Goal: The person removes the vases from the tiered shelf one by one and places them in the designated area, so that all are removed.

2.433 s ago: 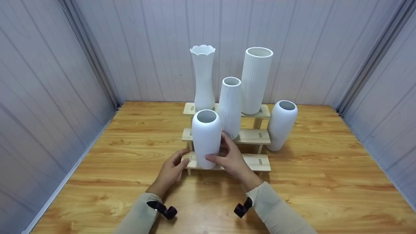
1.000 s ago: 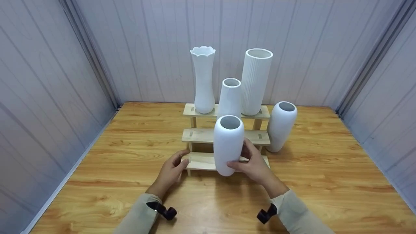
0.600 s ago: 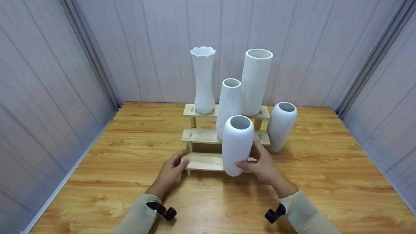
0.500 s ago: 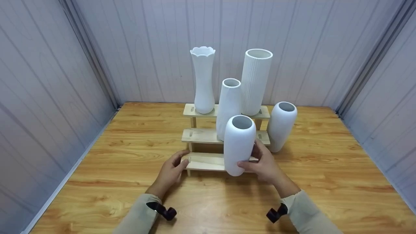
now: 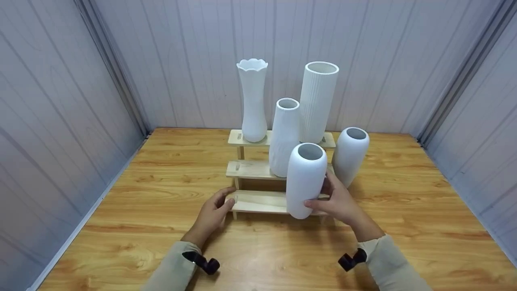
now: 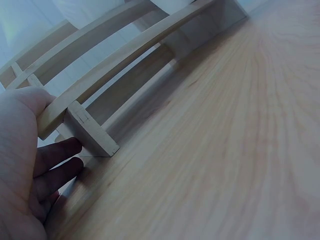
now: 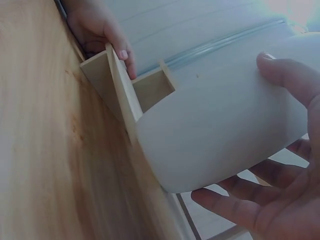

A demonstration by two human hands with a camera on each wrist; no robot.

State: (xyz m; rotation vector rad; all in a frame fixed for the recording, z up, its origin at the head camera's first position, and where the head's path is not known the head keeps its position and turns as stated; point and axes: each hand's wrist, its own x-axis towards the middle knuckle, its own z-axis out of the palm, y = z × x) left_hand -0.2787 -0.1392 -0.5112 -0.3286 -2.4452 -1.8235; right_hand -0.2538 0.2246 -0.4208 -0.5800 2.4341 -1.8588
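Observation:
My right hand (image 5: 338, 202) grips a smooth white vase (image 5: 305, 186) low on its right side, thumb in front. The vase stands upright at the right part of the lowest step of a three-tier wooden stand (image 5: 258, 201). In the right wrist view, the vase's base (image 7: 165, 155) is at the step's edge; I cannot tell whether it bears full weight there. My left hand (image 5: 212, 211) holds the left end of that step. In the left wrist view, its thumb lies over the board end and the fingers (image 6: 62, 175) curl by the stand's leg (image 6: 90, 130).
A tapered vase (image 5: 284, 139) stands on the middle step. On the top step are a scallop-rimmed vase (image 5: 253, 105) and a ribbed cylindrical vase (image 5: 319, 101). Another rounded vase (image 5: 350, 155) stands on the wooden table (image 5: 161, 182), right of the stand. Panel walls (image 5: 194, 60) surround the table.
My right hand has carried the rounded vase from the left part of the lowest step rightward along it, still gripping it. My left hand has stayed at the stand's left end.

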